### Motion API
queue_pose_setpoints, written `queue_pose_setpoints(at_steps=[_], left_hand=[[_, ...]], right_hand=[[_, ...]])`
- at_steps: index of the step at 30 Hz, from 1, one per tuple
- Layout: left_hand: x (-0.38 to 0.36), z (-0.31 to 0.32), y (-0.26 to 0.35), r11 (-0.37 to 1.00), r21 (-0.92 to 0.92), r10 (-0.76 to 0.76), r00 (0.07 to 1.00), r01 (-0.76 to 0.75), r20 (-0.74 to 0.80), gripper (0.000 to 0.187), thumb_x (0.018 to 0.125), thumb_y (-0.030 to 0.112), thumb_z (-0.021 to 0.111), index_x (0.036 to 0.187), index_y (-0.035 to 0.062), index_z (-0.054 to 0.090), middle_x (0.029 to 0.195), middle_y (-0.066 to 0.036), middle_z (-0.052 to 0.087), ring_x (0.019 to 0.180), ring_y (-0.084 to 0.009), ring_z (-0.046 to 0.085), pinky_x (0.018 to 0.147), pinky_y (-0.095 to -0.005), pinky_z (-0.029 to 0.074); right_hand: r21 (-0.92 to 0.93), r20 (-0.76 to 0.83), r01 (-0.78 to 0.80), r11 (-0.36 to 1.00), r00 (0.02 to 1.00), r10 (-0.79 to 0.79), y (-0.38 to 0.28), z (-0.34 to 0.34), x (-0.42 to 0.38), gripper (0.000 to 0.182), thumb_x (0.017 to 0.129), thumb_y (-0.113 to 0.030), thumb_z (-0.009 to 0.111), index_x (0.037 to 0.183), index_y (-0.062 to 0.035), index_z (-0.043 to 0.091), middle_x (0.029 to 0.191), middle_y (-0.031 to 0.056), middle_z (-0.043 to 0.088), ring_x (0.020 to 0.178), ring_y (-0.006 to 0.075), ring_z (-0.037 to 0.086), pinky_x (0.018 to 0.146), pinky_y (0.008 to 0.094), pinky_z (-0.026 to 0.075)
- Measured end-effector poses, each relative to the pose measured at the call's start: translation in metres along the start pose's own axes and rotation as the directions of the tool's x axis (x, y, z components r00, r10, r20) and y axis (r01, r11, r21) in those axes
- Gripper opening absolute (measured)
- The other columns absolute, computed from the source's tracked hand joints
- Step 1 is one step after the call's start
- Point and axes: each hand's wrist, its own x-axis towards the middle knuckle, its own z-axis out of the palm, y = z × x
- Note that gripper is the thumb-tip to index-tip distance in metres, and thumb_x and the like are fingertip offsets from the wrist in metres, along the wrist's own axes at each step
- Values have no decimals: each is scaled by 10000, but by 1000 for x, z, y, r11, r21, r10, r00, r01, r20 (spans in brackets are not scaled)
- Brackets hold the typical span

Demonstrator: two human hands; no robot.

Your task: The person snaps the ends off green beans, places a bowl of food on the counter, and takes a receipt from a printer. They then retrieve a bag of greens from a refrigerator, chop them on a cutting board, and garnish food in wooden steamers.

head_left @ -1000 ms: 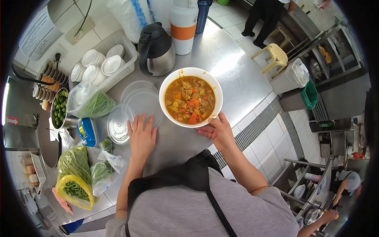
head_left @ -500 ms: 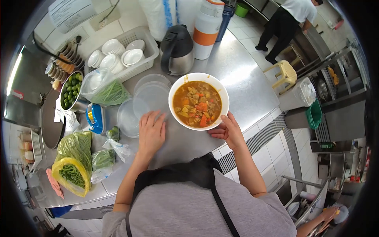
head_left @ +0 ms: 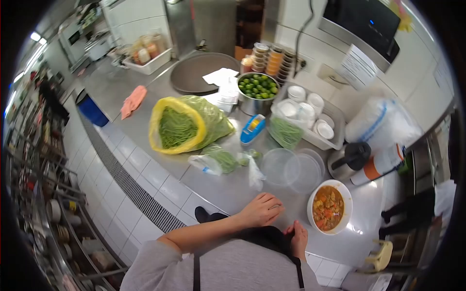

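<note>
My left hand [head_left: 263, 209] hovers at the counter's front edge with its fingers loosely bent and nothing visible in them. Close by, my right hand [head_left: 298, 237] hangs before the black apron, fingers half curled, also without a visible object. A white bowl [head_left: 346, 213] of chunky orange-brown stew [head_left: 328, 208] stands upright on the steel counter, a little beyond my right hand and apart from it. Clear round plastic lids [head_left: 280, 167] lie left of the bowl, farther in than my left hand. Small bags of green vegetables [head_left: 219, 159] rest to the left.
A yellow bag of green beans [head_left: 177, 127], a blue tape dispenser [head_left: 253, 129] and a pot of green citrus [head_left: 257, 86] occupy the counter. Behind the lids are a basket of white cups [head_left: 335, 138] and a steel jug [head_left: 345, 161]. A person [head_left: 412, 208] stands at the right.
My right hand has let go of the bowl and drawn back toward my body. My left hand has come off the counter near the lids. The view has swung left.
</note>
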Motion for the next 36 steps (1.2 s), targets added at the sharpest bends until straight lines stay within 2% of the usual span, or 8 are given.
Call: queue_pose_setpoints(at_steps=[12,17,19,24,27,31,33,36], left_hand=[[-130,-75,17,805,343,-316,839,484,-443,232,667,135,626,896,116,590,931,-19,547,912,-194,510,848,-362,379],[-193,-99,29,667,263,-491,677,697,-549,260,672,127,631,928,115,592,966,-28,548,939,-207,509,871,-369,369],[-208,-113,26,612,218,-543,604,761,-584,260,669,121,631,926,110,592,963,-30,549,943,-209,510,873,-374,369],[-252,-163,-16,598,208,-541,582,774,-607,356,604,124,650,953,103,582,988,-49,536,969,-238,498,889,-407,358],[-291,-213,-41,539,212,-573,539,815,-617,220,683,131,610,898,96,581,955,-30,551,958,-204,503,863,-375,366],[-360,-313,-65,446,300,-560,524,844,-642,234,688,135,612,919,118,582,968,-17,546,953,-199,504,880,-392,361],[-395,-366,-75,395,300,-591,490,868,-641,236,695,133,612,928,120,581,968,-25,543,957,-205,500,891,-406,351],[-442,-437,-98,316,273,-569,412,909,-711,242,704,108,606,944,109,576,963,-53,532,960,-228,485,895,-420,339]], right_hand=[[-197,601,38,980,794,90,30,139,43,119,871,-151,476,887,-36,502,655,49,529,540,132,523,510,272,471],[-347,840,81,934,469,272,81,201,38,319,905,-175,411,633,-27,487,561,58,484,514,161,513,512,281,448],[-369,860,131,920,424,284,96,231,27,440,924,-205,367,519,-44,433,513,58,445,474,175,492,521,282,435],[-309,917,129,942,305,259,129,319,5,239,918,-152,359,1021,34,467,566,30,459,546,104,504,552,227,440],[-335,912,184,924,308,269,148,390,-10,207,893,-108,412,1043,27,460,576,25,462,561,99,505,564,227,447],[-454,879,179,873,251,406,197,501,-15,119,851,-92,495,855,19,539,622,48,544,560,105,518,573,245,456],[-498,866,332,801,244,437,212,565,-25,312,871,-193,484,623,-12,539,586,46,541,561,95,502,568,243,429],[-310,940,282,908,231,249,255,648,-31,376,902,-204,412,586,-18,498,522,24,456,507,95,434,572,255,419]])
